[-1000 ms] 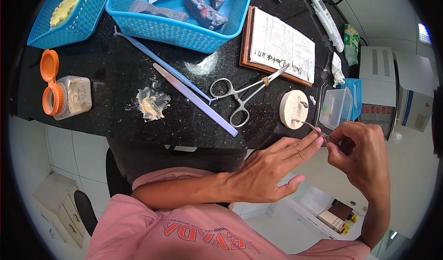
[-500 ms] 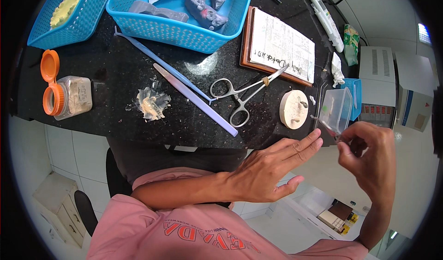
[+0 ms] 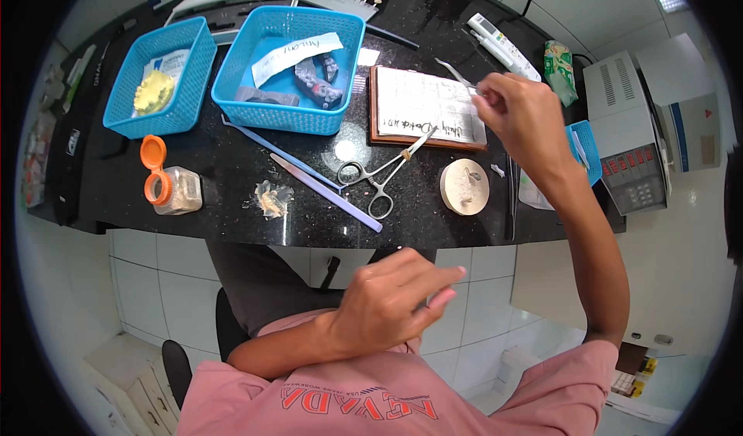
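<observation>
My right hand is raised over the right side of the paper pad, its fingers closed on a slim metal tweezer-like tool that points up and left. My left hand hovers below the counter's front edge, index finger extended, the others partly bent, holding nothing. A cream round block with small metal pieces on top lies beside the pad. Looped metal forceps, a lilac-handled spatula and a long blue tool lie to its left, near a smear of pale paste.
Two blue baskets hold dental models and papers. An orange-lidded jar is at left. A shade guide stands behind. A white device, clear container and boxy machine are on the right, above the black counter's rim.
My right hand has moved up and away with the tool, from beside my left fingertips to over the pad. My left hand has drawn down toward me. The head view has shifted, showing more behind.
</observation>
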